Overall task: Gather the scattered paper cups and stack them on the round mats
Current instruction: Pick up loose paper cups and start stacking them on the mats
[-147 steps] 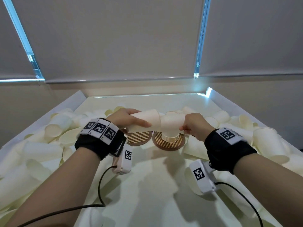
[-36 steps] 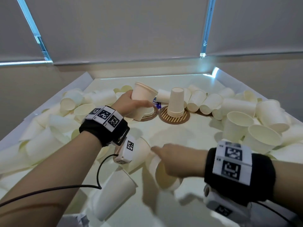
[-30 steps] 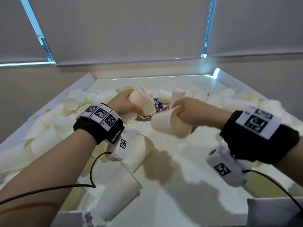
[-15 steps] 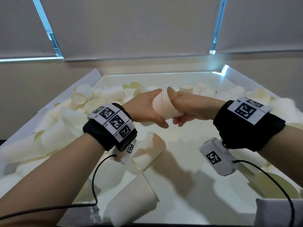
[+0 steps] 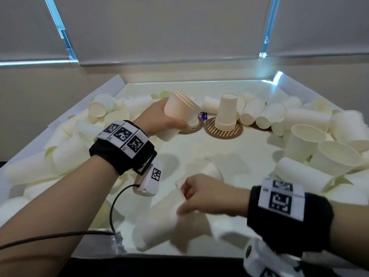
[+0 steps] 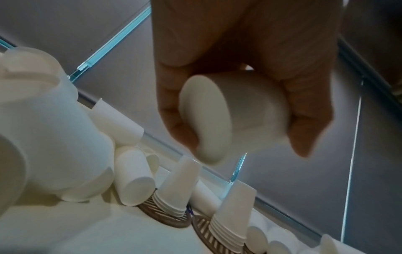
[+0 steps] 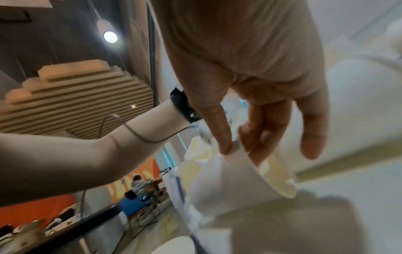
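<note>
Left hand: the left hand [image 5: 157, 118], at 11 o'clock from the middle of the desk, curls its fingers [image 6: 172, 110] and thumb round a nested bundle of cups [image 5: 180, 110]; the bundle is tilted, mouths up and to the right, held in the air above the left mat.
Right hand: the right hand [image 5: 207, 193] reaches in low at 6 o'clock and pinches the rim of a single cup [image 7: 237, 185] between thumb and forefinger; the other fingers hang loosely apart. The cup lies on its side, and motion blur hides whether it is lifted off the surface.
Left mat: a round slatted brown mat [image 5: 191, 127] at 12 o'clock, partly hidden behind the held bundle, carries a short stack of upturned cups [image 6: 176, 187].
Middle mat: a second round mat [image 5: 223, 131], just right of the first, bears a taller upside-down stack [image 5: 226, 112] standing upright.
Third mat: only a dark edge [image 5: 257, 126] shows at 1 o'clock under cups lying on it.
Loose cups: many lie heaped along the 9 o'clock side [image 5: 65, 148] and the 3 o'clock side [image 5: 319, 144], some on their sides, some mouth up; one more cup [image 5: 157, 226] lies near the 6 o'clock edge, just beside the right hand.
Desk: a pale desk [image 5: 239, 156] with raised white walls.
Label: a small blue-purple item [image 5: 202, 115] lies between the two front mats.
</note>
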The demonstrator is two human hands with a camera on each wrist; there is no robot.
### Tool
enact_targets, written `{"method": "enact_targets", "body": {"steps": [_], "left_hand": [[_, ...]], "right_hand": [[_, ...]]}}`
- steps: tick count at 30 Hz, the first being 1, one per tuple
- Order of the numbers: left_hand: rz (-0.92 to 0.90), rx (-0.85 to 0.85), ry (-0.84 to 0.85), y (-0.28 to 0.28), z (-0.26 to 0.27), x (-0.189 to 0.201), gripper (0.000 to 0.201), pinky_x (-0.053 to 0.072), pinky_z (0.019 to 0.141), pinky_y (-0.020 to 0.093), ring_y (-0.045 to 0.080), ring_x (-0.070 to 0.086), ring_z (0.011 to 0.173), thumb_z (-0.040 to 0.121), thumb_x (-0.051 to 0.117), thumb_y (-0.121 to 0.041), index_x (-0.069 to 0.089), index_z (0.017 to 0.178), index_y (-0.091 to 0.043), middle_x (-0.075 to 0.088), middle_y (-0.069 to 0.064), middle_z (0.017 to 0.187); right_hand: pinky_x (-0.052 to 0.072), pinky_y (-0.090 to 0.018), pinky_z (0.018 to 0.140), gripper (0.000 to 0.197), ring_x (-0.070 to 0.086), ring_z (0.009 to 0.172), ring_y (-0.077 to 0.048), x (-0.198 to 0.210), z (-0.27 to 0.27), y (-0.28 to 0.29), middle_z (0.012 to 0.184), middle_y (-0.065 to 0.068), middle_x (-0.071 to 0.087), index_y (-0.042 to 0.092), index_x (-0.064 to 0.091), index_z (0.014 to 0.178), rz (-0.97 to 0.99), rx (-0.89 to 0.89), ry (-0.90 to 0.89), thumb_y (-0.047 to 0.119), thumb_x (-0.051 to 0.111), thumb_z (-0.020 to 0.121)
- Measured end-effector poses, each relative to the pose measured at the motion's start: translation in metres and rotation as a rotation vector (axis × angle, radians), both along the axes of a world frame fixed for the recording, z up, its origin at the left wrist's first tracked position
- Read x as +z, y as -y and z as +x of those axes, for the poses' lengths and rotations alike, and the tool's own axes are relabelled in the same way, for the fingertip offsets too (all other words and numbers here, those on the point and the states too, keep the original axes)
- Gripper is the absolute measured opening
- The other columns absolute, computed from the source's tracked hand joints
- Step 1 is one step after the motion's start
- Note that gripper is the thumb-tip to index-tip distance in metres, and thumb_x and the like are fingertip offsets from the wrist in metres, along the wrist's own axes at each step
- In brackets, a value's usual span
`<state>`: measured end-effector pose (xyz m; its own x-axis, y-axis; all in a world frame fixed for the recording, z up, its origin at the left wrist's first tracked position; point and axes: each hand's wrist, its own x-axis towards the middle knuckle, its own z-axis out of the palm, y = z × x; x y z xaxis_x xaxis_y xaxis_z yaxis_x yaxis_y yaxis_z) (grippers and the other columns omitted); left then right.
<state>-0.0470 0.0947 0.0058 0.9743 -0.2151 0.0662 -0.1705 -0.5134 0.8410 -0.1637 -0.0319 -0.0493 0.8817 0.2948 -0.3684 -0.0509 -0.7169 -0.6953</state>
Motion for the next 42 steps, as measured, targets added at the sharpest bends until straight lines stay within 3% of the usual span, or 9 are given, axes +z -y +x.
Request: {"method": "enact_targets", "body": {"steps": [11, 16, 23, 25, 30, 33, 36, 39, 42], "left_hand": [[0.483, -0.160, -0.242, -0.031, 0.008, 0.004, 0.047, 0.052, 0.077, 0.033, 0.021, 0.065, 0.089, 0.062, 0.085, -0.023, 0.057, 0.099, -0.031, 0.066, 0.001, 0.098], [0.524, -0.208, -0.268, -0.017, 0.006, -0.002, 0.040, 0.049, 0.071, 0.028, 0.018, 0.063, 0.087, 0.063, 0.084, -0.024, 0.057, 0.092, -0.033, 0.065, -0.005, 0.092], [0.307, -0.130, -0.107, 0.016, 0.011, 0.007, 0.075, 0.055, 0.080, 0.034, 0.015, 0.063, 0.090, 0.055, 0.089, -0.034, 0.048, 0.118, -0.033, 0.061, -0.004, 0.104], [0.098, -0.063, -0.126, 0.013, 0.017, 0.010, 0.069, 0.054, 0.063, 0.029, 0.017, 0.064, 0.079, 0.053, 0.089, -0.036, 0.053, 0.111, -0.026, 0.063, 0.000, 0.100], [-0.428, 0.076, -0.275, 0.016, 0.051, 0.005, 0.052, 0.021, 0.034, 0.013, 0.009, 0.044, 0.037, 0.061, 0.077, -0.050, 0.057, 0.096, -0.017, 0.055, 0.004, 0.073], [-0.646, 0.230, -0.308, 0.023, 0.074, 0.005, 0.031, 0.020, 0.029, 0.010, 0.007, 0.039, 0.032, 0.080, 0.069, -0.042, 0.054, 0.090, -0.017, 0.049, 0.003, 0.067], [-0.660, 0.433, -0.123, 0.025, 0.098, 0.012, 0.055, 0.032, 0.035, 0.016, 0.010, 0.044, 0.037, 0.073, 0.075, -0.043, 0.055, 0.116, -0.015, 0.057, 0.005, 0.079], [-0.408, 0.514, 0.178, 0.033, 0.116, 0.023, 0.060, 0.050, 0.071, 0.026, 0.022, 0.063, 0.082, 0.068, 0.079, -0.041, 0.057, 0.121, -0.024, 0.061, 0.002, 0.111], [-0.014, 0.378, 0.332, 0.050, 0.134, 0.030, 0.060, 0.042, 0.093, 0.030, 0.024, 0.053, 0.115, 0.072, 0.077, -0.040, 0.056, 0.126, -0.029, 0.055, 0.002, 0.127]], "right_hand": [[0.052, -0.049, 0.091, 0.026, 0.059, 0.104, -0.035, 0.075, 0.070, 0.077, 0.113, -0.019, 0.058, -0.002, 0.057, 0.111, 0.084, -0.544, 0.313, 0.002, 0.044, 0.089], [0.051, -0.055, 0.090, 0.014, 0.059, 0.103, -0.041, 0.072, 0.075, 0.074, 0.098, -0.015, 0.049, 0.007, 0.052, 0.092, 0.182, -0.572, 0.336, 0.001, 0.040, 0.087], [0.047, -0.040, 0.072, 0.031, 0.047, 0.076, -0.033, 0.064, 0.082, 0.059, 0.084, -0.020, 0.045, -0.021, 0.049, 0.112, 0.317, -0.506, 0.277, -0.006, 0.037, 0.088], [0.052, -0.051, 0.082, 0.028, 0.054, 0.084, -0.053, 0.068, 0.087, 0.064, 0.085, -0.034, 0.048, -0.024, 0.048, 0.109, 0.437, -0.545, 0.293, -0.005, 0.041, 0.089], [0.053, -0.035, 0.079, 0.022, 0.058, 0.088, -0.025, 0.079, 0.110, 0.060, 0.097, -0.016, 0.058, 0.001, 0.062, 0.090, 0.691, -0.487, 0.377, 0.005, 0.043, 0.097], [0.043, -0.025, 0.070, 0.031, 0.054, 0.091, -0.019, 0.083, 0.127, 0.068, 0.104, -0.009, 0.058, 0.004, 0.057, 0.119, 0.311, -0.371, 0.397, 0.023, 0.046, 0.098], [0.044, -0.027, 0.076, 0.045, 0.056, 0.098, -0.021, 0.083, 0.135, 0.087, 0.115, -0.007, 0.059, 0.009, 0.053, 0.125, -0.286, -0.225, 0.309, 0.034, 0.060, 0.089], [0.036, -0.019, 0.056, 0.045, 0.050, 0.069, -0.012, 0.070, 0.138, 0.098, 0.082, 0.002, 0.056, 0.014, 0.059, 0.111, -0.615, -0.071, 0.103, 0.046, 0.067, 0.081], [0.039, -0.019, 0.056, 0.042, 0.049, 0.065, -0.009, 0.046, 0.147, 0.100, 0.078, 0.004, 0.056, 0.013, 0.057, 0.110, -0.602, -0.074, -0.044, 0.040, 0.069, 0.081]]}}
